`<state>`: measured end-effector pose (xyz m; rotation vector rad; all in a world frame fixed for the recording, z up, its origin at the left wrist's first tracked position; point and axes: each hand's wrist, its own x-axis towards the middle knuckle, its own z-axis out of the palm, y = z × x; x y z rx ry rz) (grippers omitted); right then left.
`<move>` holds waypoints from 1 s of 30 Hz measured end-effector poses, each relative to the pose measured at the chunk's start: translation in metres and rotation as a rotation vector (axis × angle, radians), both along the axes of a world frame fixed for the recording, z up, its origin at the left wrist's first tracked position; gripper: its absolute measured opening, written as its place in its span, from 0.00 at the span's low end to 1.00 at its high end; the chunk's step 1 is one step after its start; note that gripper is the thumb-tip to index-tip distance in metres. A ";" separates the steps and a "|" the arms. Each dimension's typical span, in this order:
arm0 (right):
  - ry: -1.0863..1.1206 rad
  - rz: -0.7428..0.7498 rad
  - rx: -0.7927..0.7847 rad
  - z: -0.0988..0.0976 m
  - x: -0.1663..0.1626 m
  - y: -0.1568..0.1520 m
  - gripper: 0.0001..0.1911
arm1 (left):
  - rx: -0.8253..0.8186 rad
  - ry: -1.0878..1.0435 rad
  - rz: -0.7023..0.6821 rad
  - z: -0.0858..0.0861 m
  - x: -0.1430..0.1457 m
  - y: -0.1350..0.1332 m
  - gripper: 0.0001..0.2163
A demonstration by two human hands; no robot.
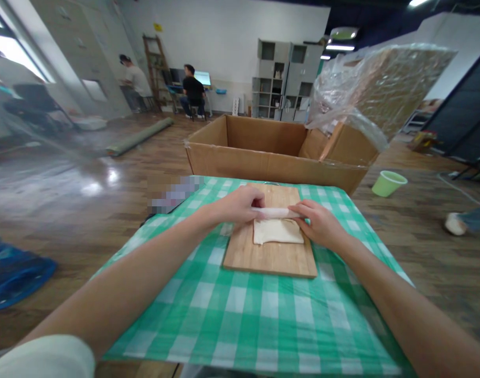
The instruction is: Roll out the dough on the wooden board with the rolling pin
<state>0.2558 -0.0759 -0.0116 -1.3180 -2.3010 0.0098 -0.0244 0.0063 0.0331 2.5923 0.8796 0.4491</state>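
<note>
Head view. Item: pale dough sheet (278,232), far edge rolled into a tube, lying on wooden cutting board (269,252) atop green-checked table (240,310). Left hand (240,205) and right hand (320,224): each grip pinching a roll end. Handling advice: even pressure, both ends level. Beyond: open cardboard box (271,152).

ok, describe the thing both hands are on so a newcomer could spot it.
On the green checked tablecloth lies a wooden cutting board. On it is a pale dough sheet; left hand and right hand pinch its rolled far edge. It is the only soft, cream-coloured thing there.
</note>
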 end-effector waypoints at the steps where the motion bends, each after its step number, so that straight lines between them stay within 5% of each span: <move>1: 0.025 0.005 -0.010 0.001 -0.001 -0.002 0.17 | -0.005 -0.017 -0.003 0.000 0.000 -0.001 0.06; 8: 0.129 0.033 -0.039 0.004 -0.005 -0.007 0.18 | 0.051 -0.058 0.047 -0.020 0.002 -0.006 0.12; 16: 0.079 0.016 -0.032 0.010 -0.011 -0.014 0.20 | 0.413 0.189 0.032 -0.040 0.009 -0.018 0.20; 25: -0.144 0.028 -0.133 0.034 -0.010 -0.034 0.19 | 0.246 0.082 0.186 -0.044 0.012 -0.048 0.25; 30: -0.240 -0.044 -0.162 0.019 -0.017 -0.011 0.27 | 0.150 0.084 0.211 -0.041 0.022 -0.036 0.24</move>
